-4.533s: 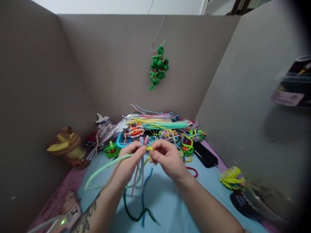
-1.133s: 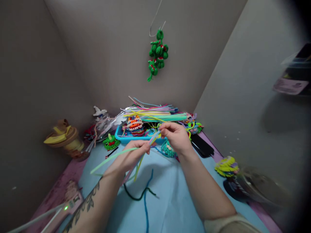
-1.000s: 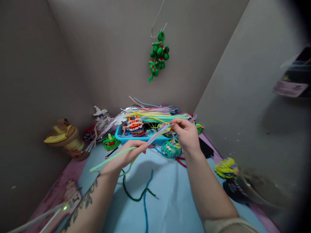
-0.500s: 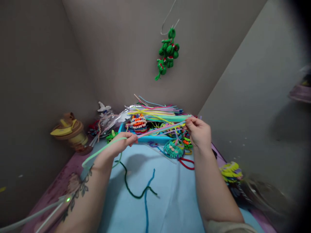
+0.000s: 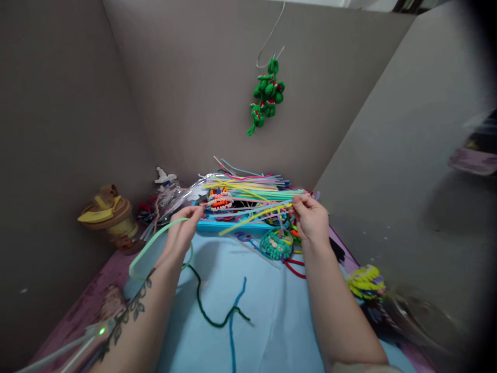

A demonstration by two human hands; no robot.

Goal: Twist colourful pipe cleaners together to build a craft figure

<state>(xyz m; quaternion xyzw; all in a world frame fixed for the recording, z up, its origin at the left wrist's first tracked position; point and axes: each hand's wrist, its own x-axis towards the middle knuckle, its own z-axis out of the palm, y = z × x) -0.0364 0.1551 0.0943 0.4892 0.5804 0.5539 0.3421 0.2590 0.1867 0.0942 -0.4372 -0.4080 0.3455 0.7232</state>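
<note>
My left hand [image 5: 183, 232] is pinched on a mint-green pipe cleaner [image 5: 144, 254], which bends in a loop over the wrist. My right hand [image 5: 311, 220] pinches the ends of several pipe cleaners; a yellow pipe cleaner [image 5: 248, 219] and a light blue one [image 5: 229, 213] stick out leftward from its fingers. Both hands are raised before a blue tray [image 5: 233, 227] heaped with pastel pipe cleaners [image 5: 267, 194]. Whether another strand reaches the left fingertips is unclear. On the light blue surface lie a dark green pipe cleaner [image 5: 209, 320] and a blue one [image 5: 232, 336], crossing.
A teal woven piece [image 5: 276, 244] and a red loop [image 5: 295, 269] sit by the tray's right front. At left stands a brown and yellow pot [image 5: 118, 220]. A yellow-green bundle [image 5: 365, 282] lies right. Green figures [image 5: 267, 93] hang on the wall behind.
My hands have moved apart, the left one up and leftward. A pink strand was stretched between them; now the yellow pipe cleaner's free end points down-left from my right hand. The view has tilted up slightly.
</note>
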